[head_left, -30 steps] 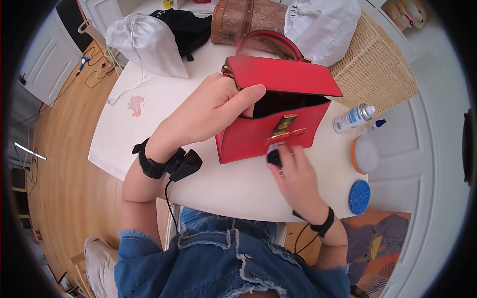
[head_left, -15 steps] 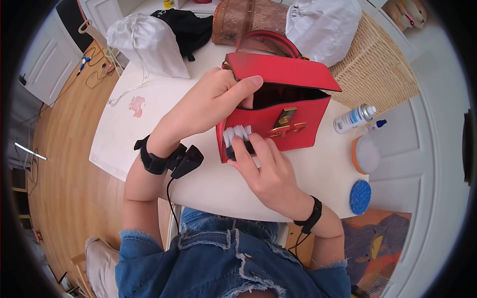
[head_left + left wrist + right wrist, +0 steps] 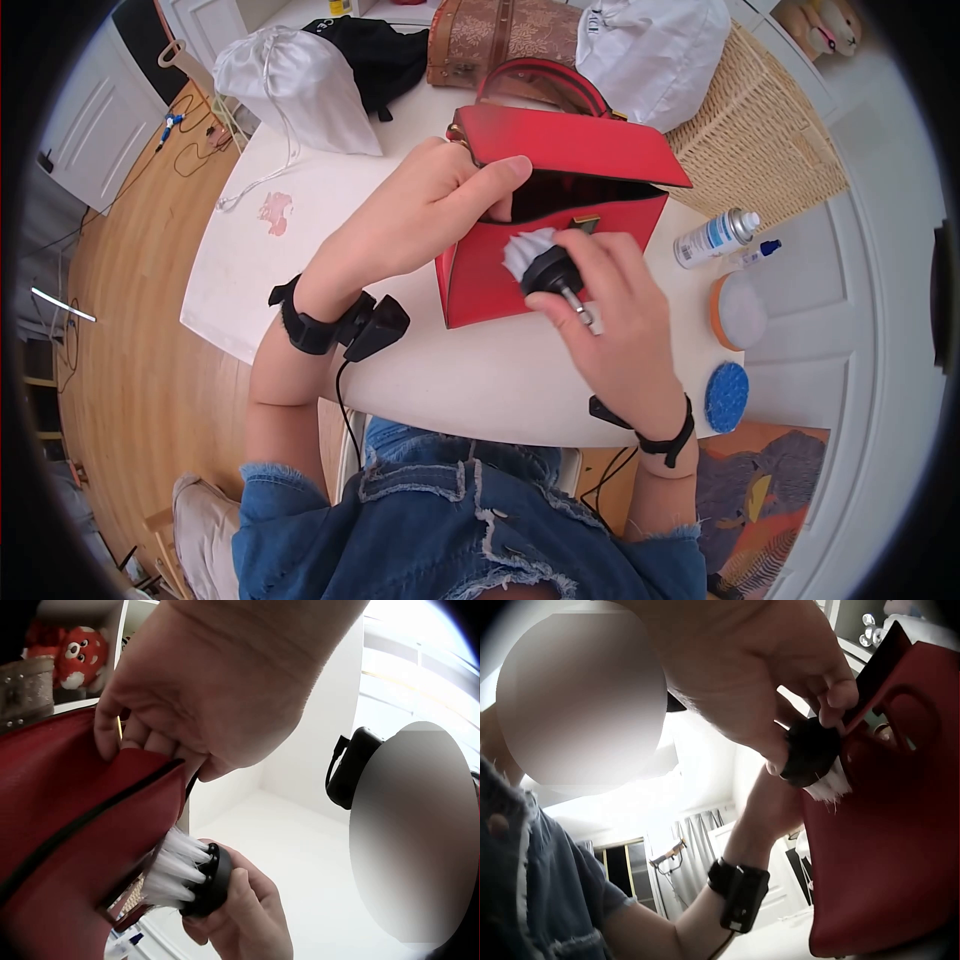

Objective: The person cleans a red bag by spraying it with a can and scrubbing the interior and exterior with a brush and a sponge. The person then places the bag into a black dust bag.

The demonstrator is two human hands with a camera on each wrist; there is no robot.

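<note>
A red handbag [image 3: 480, 280] stands on the white table, its flap [image 3: 570, 145] raised part way over the dark opening. The left hand [image 3: 425, 205] grips the bag's upper left edge, fingers inside and thumb outside. In the right hand [image 3: 625, 325] is a round black brush [image 3: 550, 272] with white bristles and a metal shank, pinched between thumb and fingers. Its bristles are at the bag's front, beside the gold clasp [image 3: 584, 224]. The left wrist view shows the bristles [image 3: 176, 868] against or very near the red front panel; contact is unclear.
Behind the bag are a white pouch [image 3: 295, 90], a black pouch, a brown patterned bag [image 3: 500, 45] and a woven basket [image 3: 755, 130]. On the right are a spray can [image 3: 716, 238], a blue-capped bottle, an orange-edged round pad [image 3: 738, 311] and a blue scrubber [image 3: 727, 397].
The right hand and brush moved left across the bag's front, then back right and up toward the clasp. The left hand keeps its grip, almost unmoved.
</note>
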